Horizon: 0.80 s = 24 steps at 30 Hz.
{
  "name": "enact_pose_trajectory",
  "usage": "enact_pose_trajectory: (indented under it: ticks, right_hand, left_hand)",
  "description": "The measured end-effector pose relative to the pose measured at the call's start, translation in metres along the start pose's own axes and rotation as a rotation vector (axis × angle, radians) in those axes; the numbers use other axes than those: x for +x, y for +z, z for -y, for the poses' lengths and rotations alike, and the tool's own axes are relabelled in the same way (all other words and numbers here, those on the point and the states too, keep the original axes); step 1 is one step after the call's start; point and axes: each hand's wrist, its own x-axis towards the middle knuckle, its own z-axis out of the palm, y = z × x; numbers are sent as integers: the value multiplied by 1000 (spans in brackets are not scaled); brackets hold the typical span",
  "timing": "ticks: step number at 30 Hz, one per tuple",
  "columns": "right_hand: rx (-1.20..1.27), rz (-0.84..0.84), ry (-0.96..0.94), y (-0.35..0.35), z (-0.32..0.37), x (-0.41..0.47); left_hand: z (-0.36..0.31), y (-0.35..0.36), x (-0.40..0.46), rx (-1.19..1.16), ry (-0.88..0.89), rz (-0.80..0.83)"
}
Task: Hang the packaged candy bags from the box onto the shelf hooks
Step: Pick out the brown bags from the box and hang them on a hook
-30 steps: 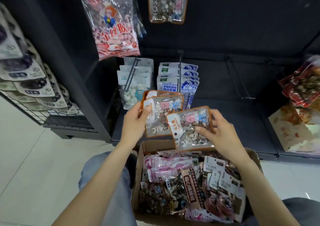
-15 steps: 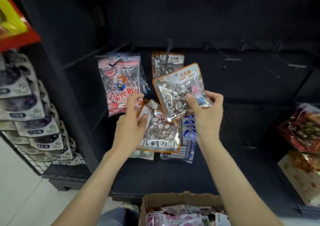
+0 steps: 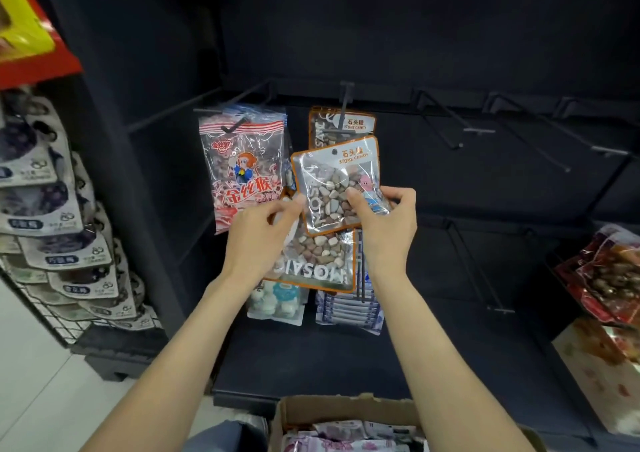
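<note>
My right hand (image 3: pixel 388 223) pinches an orange-edged stone candy bag (image 3: pixel 332 184) upright, its punched hole at the top, just below a shelf hook (image 3: pixel 346 105) that carries a matching stone candy bag (image 3: pixel 343 124). My left hand (image 3: pixel 263 229) grips a second stone candy bag (image 3: pixel 318 261) lower down, turned upside down, and its fingertips touch the left edge of the upper bag. The cardboard box (image 3: pixel 346 408) with more candy packets sits at the bottom of the view.
A red-and-white candy bag (image 3: pixel 242 167) hangs on the hook to the left. Bare hooks (image 3: pixel 446 122) stick out to the right. Blue and white packets (image 3: pixel 349 309) hang on the lower row. Red snack bags (image 3: pixel 609 271) lie at the right, and grey packets (image 3: pixel 52 229) fill the left rack.
Both hands rose from above the box to the upper hook row. The right hand turned its bag upright and brought it under the hook; the left hand moved in to touch it.
</note>
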Motion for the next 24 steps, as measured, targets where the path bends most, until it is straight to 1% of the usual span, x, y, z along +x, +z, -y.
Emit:
enact_pose_trajectory:
  ticks: [5, 10, 13, 17, 20, 22, 24]
  right_hand:
    - [-66, -21, -6, 3, -3, 2]
    - [-207, 14, -113, 6, -4, 19]
    - [-277, 39, -135, 16, -10, 42]
    - [-417, 61, -104, 31, -13, 80]
    - [-529, 46, -79, 43, -9, 99]
    - [-622, 63, -22, 44, -9, 101]
    - [-578, 96, 31, 37, -7, 91]
  left_hand:
    - [-6, -2, 4, 94, 65, -5]
    - [-7, -2, 23, 134, 49, 8]
    - [-3, 6, 49, 180, 21, 69]
    - [-4, 13, 78, 235, -11, 117]
    - [3, 9, 76, 249, -10, 145]
    - [9, 1, 66, 243, -1, 157]
    - [16, -7, 52, 203, 8, 114]
